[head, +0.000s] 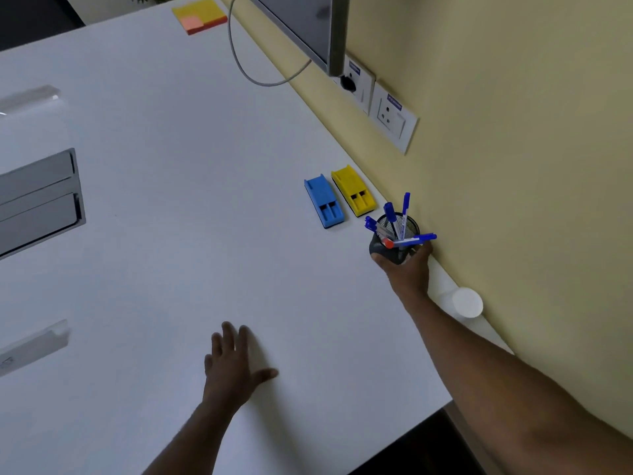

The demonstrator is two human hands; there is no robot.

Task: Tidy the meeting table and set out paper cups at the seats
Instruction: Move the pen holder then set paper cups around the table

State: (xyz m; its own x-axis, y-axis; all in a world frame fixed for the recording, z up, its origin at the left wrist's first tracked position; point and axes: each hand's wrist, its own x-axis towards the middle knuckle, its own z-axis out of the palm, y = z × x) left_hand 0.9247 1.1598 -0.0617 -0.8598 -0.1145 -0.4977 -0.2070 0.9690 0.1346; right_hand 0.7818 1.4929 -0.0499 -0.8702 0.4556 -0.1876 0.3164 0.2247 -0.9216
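My right hand [407, 269] grips a black mesh pen holder [394, 241] full of several blue markers and one red-capped one, close to the yellow wall at the table's right edge. Just beyond the holder lie a blue whiteboard eraser [323, 202] and a yellow eraser [352, 192], side by side. A white paper cup [467, 302] stands against the wall behind my right forearm. My left hand [233, 363] rests flat on the white table [178, 234], fingers spread, holding nothing.
A stack of yellow and pink sticky notes [200, 14] sits at the far end. A grey cable [239, 60] loops below a wall screen [308, 25]. Wall sockets [394, 118] line the wall. A grey cable hatch [37, 197] is set in the table at left.
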